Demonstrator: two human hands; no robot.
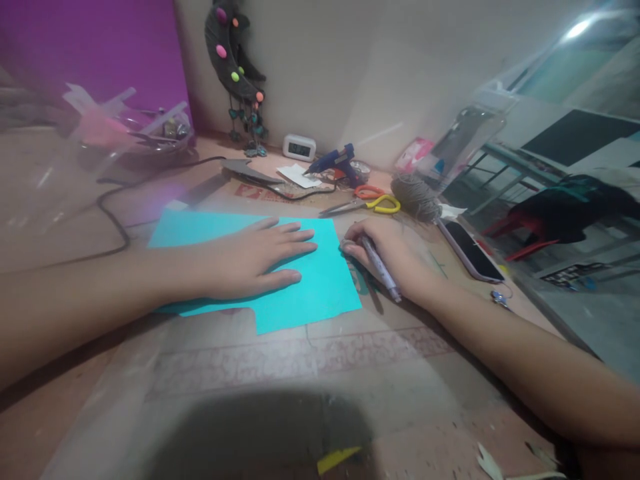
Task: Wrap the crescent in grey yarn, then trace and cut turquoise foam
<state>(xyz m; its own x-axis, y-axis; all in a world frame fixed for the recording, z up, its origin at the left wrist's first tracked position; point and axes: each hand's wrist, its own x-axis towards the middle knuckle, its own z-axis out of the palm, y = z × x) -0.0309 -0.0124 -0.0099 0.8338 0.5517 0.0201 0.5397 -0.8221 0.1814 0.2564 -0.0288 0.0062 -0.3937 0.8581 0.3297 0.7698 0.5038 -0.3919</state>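
A turquoise sheet of paper [320,293] with a notch cut from its near edge lies on the table. My left hand [270,257] rests flat on it, fingers spread and pointing right. Just beyond the sheet's right edge, my right hand [383,253] is closed around a pale purple pen [383,269]. The pen slants, with one end toward me; its other end is hidden by my fingers. Behind the right hand lie scissors [384,204] with a yellow handle, and an orange handle [369,192] shows beside them.
At the back are a blue glue gun [333,162], a white digital clock [299,147], grey yarn [416,197] and a dark felt moon [225,50]. A phone [470,248] lies at the right edge. A black cord [113,213] crosses the left side. Near me is a yellow scrap [339,459].
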